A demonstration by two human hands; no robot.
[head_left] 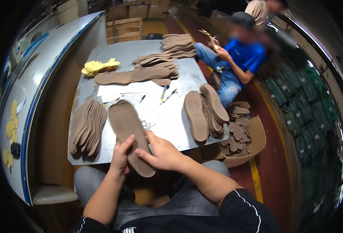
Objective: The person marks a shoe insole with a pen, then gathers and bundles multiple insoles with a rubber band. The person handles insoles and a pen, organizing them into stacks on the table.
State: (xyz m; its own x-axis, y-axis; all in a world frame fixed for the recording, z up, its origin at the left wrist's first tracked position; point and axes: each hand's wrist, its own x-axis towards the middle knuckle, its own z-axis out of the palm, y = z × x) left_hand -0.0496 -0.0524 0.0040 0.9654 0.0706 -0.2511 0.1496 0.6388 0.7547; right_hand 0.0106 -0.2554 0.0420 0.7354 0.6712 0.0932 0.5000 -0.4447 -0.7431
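Observation:
Both hands grip a brown shoe insole (129, 130) above the table's near edge, its toe end pointing away from me; whether it is one or a thin stack I cannot tell. My left hand (121, 154) is closed on its left side, thumb on top. From the right, my right hand (159, 150) clasps its edge, thumb lying across the heel part. A fanned stack of insoles (88, 126) lies just left of it. To the right stand bundles of insoles tied with bands (196, 116), next to another tied bundle (215, 103).
More insoles (152, 73) lie across the table's far part, beside yellow pieces (99, 67). A white paper (121, 91) and a pen (164, 93) rest mid-table. A box of insoles (239, 139) stands right of the table. A co-worker in blue (241, 58) sits at far right. A blue-edged bench (43, 70) runs along the left.

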